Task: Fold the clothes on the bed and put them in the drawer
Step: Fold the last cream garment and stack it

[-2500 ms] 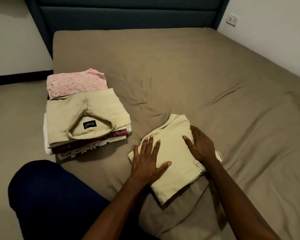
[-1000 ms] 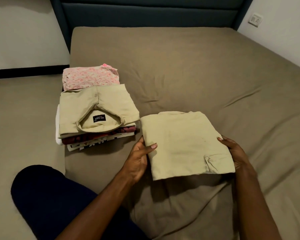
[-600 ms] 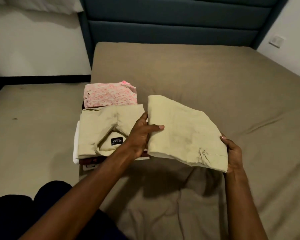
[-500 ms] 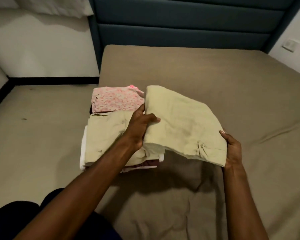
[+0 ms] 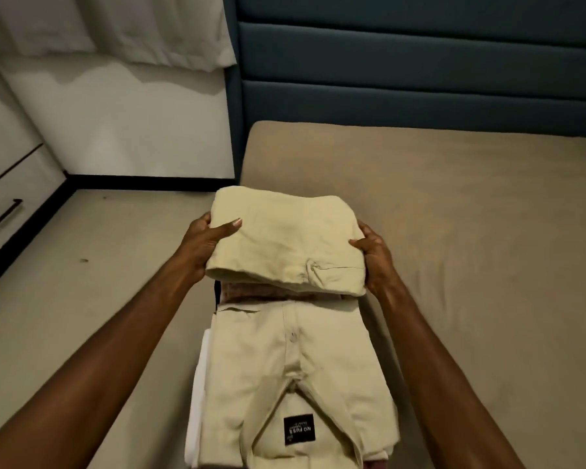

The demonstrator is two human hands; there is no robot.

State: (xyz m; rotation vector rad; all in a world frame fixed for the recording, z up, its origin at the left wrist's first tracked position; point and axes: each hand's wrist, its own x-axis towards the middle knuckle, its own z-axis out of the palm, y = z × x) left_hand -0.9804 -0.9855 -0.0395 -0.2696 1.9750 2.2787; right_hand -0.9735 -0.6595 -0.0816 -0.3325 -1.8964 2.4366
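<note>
A folded cream garment (image 5: 285,242) hangs just above the far stack of clothes at the bed's left edge. My left hand (image 5: 203,245) grips its left side, thumb on top. My right hand (image 5: 374,255) grips its right side. Under it only a strip of the far stack (image 5: 251,292) shows. Nearer to me lies a stack topped by a folded beige shirt (image 5: 291,384) with a black neck label. The bed (image 5: 471,248) has a taupe sheet.
A dark blue headboard (image 5: 403,62) stands behind the bed. White drawers with a black handle (image 5: 4,213) line the left wall. Bare floor (image 5: 82,282) runs between the drawers and the bed. A white curtain (image 5: 115,28) hangs at the upper left.
Both hands lifted the folded cream garment off the bed and carried it left, over the stacks. My view has swung left and leaned over the stacks.
</note>
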